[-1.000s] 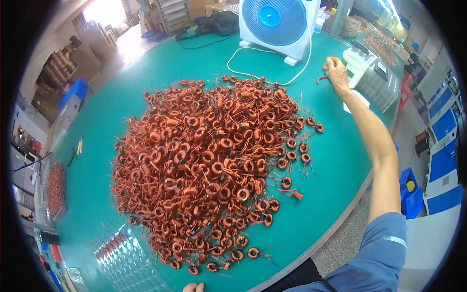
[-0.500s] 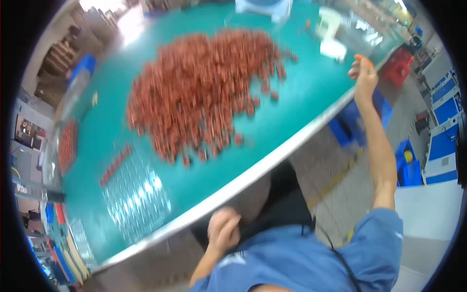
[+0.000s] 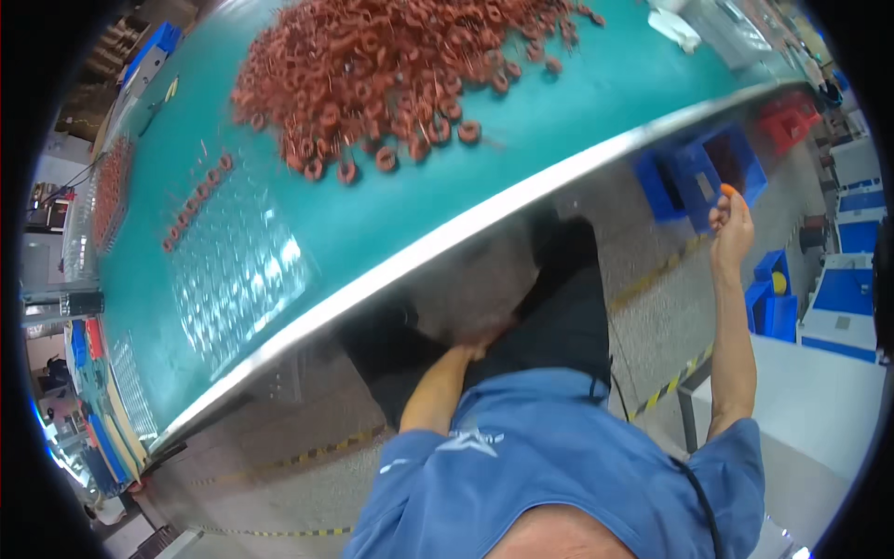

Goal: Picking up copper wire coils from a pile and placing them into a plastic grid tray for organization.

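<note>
A small bright-orange object point(image 3: 729, 190), material unclear, is gripped in the right hand point(image 3: 734, 226), beyond the near edge of the green-topped worktop point(image 3: 577, 116), near blue plastic bins point(image 3: 691, 184). That hand has withdrawn from the worktop's far right; both hands now stand apart from the heaped copper-coloured ring coils point(image 3: 391, 79). Right forearm point(image 3: 734, 345) extended forward; left hand point(image 3: 477, 350) low over black trousers point(image 3: 570, 307), grip indeterminable.

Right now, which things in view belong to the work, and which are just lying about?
Probably in the work:
heaped copper-coloured wire rings
clear plastic tray, rings along one edge
small orange object at the right hand

Probably just lying about:
slim yellow tool
red plastic object
</note>
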A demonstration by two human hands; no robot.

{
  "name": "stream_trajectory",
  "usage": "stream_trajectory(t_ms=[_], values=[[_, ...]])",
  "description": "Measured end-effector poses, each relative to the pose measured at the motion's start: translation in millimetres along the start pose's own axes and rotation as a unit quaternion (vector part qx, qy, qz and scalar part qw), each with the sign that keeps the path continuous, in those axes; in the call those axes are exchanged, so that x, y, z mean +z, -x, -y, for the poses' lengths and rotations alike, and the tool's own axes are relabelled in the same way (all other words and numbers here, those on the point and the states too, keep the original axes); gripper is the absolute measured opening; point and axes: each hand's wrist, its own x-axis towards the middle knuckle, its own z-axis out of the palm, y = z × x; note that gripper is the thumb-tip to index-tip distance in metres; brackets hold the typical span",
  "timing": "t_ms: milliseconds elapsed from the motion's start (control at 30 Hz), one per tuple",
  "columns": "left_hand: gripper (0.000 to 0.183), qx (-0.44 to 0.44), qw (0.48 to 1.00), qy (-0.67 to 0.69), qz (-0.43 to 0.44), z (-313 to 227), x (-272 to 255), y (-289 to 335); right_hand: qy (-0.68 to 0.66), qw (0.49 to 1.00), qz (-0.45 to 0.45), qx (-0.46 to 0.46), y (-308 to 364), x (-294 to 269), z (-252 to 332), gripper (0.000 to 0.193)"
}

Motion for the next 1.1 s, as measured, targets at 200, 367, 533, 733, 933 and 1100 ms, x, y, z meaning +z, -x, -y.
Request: stream_trajectory(t_ms=[200, 367, 533, 733, 933, 1100], values=[[0.045, 0.083, 0.895, -0.38, -0.218, -71.9, -78.1, 17.7, -0.011, 0.994, 0.084, -0.076, -44.9, 131.3, 32.9, 0.031], [0.045, 0.114, 0.9, -0.375, -0.188, -120.0, -138.9, -4.8, 0.033, 0.976, 0.178, -0.125, -66.9, 214.5, 88.6, 0.029], [0.045, 0.121, 0.9, -0.379, -0.178, -129.3, -170.0, 14.6, 0.135, 0.926, 0.3, -0.185, -54.5, 259.2, 122.7, 0.022], [0.046, 0.133, 0.905, -0.369, -0.167, -78.6, -156.4, 18.0, 0.3, 0.793, 0.353, -0.397, -59.4, 324.6, 82.4, 0.053], [0.046, 0.148, 0.905, -0.364, -0.162, -75.0, -139.0, 29.1, 0.336, 0.807, 0.347, -0.339, -55.0, 356.7, 39.0, 0.041], [0.044, 0.175, 0.944, -0.226, -0.167, -59.3, -106.0, 58.8, 0.306, 0.768, 0.318, -0.465, -49.2, 351.8, 32.0, 0.017]])
